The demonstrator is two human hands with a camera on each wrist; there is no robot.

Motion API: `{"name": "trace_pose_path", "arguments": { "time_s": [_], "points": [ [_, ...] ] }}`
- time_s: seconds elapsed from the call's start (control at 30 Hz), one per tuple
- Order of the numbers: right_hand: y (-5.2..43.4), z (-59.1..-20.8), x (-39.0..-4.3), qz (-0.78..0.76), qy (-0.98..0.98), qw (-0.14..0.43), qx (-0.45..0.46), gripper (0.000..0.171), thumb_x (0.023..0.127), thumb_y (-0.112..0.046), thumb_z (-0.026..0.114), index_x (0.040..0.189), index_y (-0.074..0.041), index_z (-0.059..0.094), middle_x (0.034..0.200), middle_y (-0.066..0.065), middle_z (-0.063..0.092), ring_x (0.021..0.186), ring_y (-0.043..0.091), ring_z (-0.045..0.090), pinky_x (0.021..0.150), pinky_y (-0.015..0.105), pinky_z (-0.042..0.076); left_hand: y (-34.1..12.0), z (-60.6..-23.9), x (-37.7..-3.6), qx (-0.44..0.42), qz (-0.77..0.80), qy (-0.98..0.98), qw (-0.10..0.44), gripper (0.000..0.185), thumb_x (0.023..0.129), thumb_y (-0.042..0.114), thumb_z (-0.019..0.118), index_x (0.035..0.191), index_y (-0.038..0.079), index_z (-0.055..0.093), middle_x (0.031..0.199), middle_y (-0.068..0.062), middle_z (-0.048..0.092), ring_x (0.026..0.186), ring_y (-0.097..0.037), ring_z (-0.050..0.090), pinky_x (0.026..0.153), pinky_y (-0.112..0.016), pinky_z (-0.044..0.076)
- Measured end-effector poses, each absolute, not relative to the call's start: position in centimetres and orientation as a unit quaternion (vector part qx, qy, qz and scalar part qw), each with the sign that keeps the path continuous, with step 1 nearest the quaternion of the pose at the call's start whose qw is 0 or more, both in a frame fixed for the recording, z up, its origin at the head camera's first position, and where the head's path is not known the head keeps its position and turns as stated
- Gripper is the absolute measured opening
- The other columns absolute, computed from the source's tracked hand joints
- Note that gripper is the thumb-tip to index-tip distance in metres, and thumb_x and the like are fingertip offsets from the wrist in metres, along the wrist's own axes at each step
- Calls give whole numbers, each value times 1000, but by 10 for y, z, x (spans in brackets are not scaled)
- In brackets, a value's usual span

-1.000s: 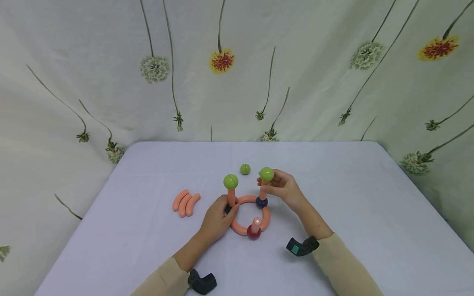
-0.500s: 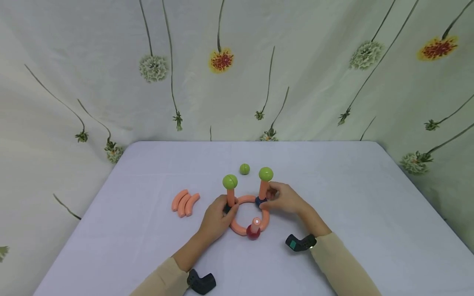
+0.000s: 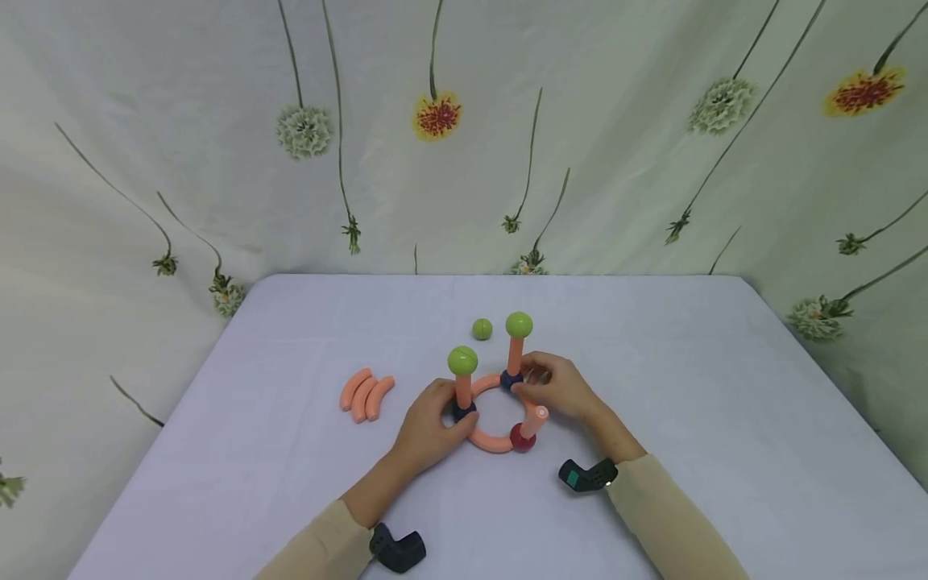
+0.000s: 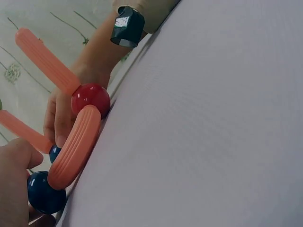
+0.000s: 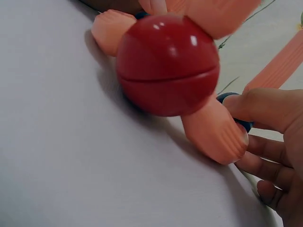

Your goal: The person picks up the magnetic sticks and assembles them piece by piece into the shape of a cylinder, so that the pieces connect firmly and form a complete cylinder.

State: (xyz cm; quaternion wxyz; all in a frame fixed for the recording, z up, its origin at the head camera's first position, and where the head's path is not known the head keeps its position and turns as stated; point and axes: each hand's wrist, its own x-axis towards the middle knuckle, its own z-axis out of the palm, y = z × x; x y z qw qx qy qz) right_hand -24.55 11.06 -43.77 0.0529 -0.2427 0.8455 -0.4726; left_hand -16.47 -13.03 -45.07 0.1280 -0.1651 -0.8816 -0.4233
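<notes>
A ring of curved orange rods (image 3: 490,442) lies on the table, joined by two dark blue balls and a red ball (image 3: 523,437). My left hand (image 3: 428,431) grips the left blue ball (image 4: 46,193) between thumb and fingers. At the back of the ring, my right hand (image 3: 561,388) pinches the other blue ball (image 3: 511,379). From each blue ball rises an orange rod topped by a green ball (image 3: 462,360), the right one a green ball (image 3: 519,325) too. A bare-topped orange rod (image 3: 535,420) leans up from the red ball, which fills much of the right wrist view.
Several curved orange rods (image 3: 359,396) lie side by side left of the ring. A loose green ball (image 3: 482,329) sits behind it. The white table (image 3: 652,346) ends at a flower-printed cloth (image 3: 609,161).
My right hand has come down from the upright rod to the blue ball. The ring has turned, its red ball swinging right; the left hand keeps its grip.
</notes>
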Motion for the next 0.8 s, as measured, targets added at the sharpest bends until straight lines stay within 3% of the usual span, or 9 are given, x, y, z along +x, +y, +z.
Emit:
{"name": "trace_pose_path", "arguments": {
  "time_s": [0.17, 0.3, 0.8],
  "points": [
    [111, -441, -246, -484, 843, 35, -233, 31, 84, -17, 76, 112, -5, 68, 95, 2, 66, 83, 18, 58, 72, 30, 47, -131, -451, -164, -181, -420, -881, 119, 37, 82, 23, 73, 115, 8, 66, 104, 1, 58, 99, -16, 57, 86, -40, 49],
    [110, -443, -246, -493, 842, 32, -217, 31, 85, -16, 76, 112, -4, 68, 92, 3, 66, 83, 18, 57, 71, 29, 46, -131, -452, -164, -202, -412, -882, 111, 35, 81, 28, 74, 111, 10, 68, 103, 4, 55, 98, -14, 55, 85, -38, 48],
    [105, -405, -222, -500, 840, 73, -199, 31, 90, -5, 68, 119, 5, 64, 97, 13, 65, 90, 26, 56, 77, 31, 44, -134, -454, -162, -268, -425, -861, 79, 29, 86, 22, 71, 113, 12, 70, 100, 8, 61, 97, -9, 59, 86, -33, 49]
  ]
}}
